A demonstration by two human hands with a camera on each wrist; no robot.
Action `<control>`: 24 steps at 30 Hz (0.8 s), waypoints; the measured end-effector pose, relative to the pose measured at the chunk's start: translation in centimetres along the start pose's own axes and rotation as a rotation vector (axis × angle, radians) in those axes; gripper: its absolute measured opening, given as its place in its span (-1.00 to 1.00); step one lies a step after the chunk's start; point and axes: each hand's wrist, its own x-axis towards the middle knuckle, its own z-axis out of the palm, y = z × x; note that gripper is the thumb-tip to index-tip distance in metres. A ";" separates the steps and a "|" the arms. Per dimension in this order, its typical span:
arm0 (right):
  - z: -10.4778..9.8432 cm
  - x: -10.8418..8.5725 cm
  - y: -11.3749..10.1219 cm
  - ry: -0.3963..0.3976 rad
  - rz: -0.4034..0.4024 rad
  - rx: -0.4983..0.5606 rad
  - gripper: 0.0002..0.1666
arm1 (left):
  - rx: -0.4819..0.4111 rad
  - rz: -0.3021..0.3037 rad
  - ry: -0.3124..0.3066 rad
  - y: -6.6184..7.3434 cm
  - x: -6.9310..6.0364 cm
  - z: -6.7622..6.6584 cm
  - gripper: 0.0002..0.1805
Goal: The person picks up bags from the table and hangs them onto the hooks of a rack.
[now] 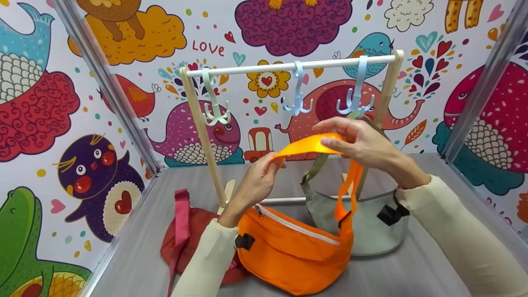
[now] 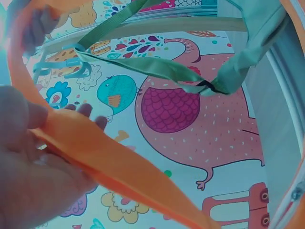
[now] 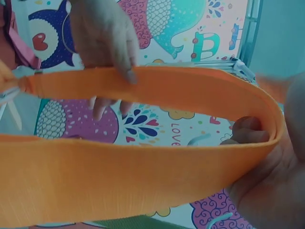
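Note:
An orange shoulder bag (image 1: 295, 251) with a white zipper hangs low in front of the rack, its strap (image 1: 305, 146) raised in a loop. My left hand (image 1: 258, 181) pinches the strap's left side between thumb and fingers. Higher up, my right hand (image 1: 361, 142) holds the top of the loop, thumb in front. In the right wrist view the strap (image 3: 190, 90) bends around the fingers of my right hand (image 3: 262, 176). Behind the orange bag, a grey-green bag (image 1: 371, 231) hangs by its strap (image 2: 143, 67) from the rightmost hook (image 1: 357, 99).
A wooden rack with a white bar (image 1: 255, 69) stands behind, carrying a green hook (image 1: 215, 109) at left and a blue hook (image 1: 298, 99) near the middle. A red bag (image 1: 198, 231) with a pink strap lies left on the grey table (image 1: 136, 243). Patterned walls enclose the back and sides.

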 end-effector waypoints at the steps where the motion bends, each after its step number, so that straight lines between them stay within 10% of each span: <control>1: -0.1 -0.1 0.1 -0.012 -0.004 -0.014 -0.55 | 0.001 -0.001 0.011 0.1 0.0 -0.1 -0.68; 14: -1.2 -1.2 1.6 -0.080 -0.103 -0.070 -0.43 | -0.004 0.044 0.102 0.4 0.3 -1.2 -0.73; 24: -2.0 -1.8 1.8 0.011 -0.091 -0.058 -0.57 | 0.026 0.042 0.120 0.2 -0.1 -1.9 -0.68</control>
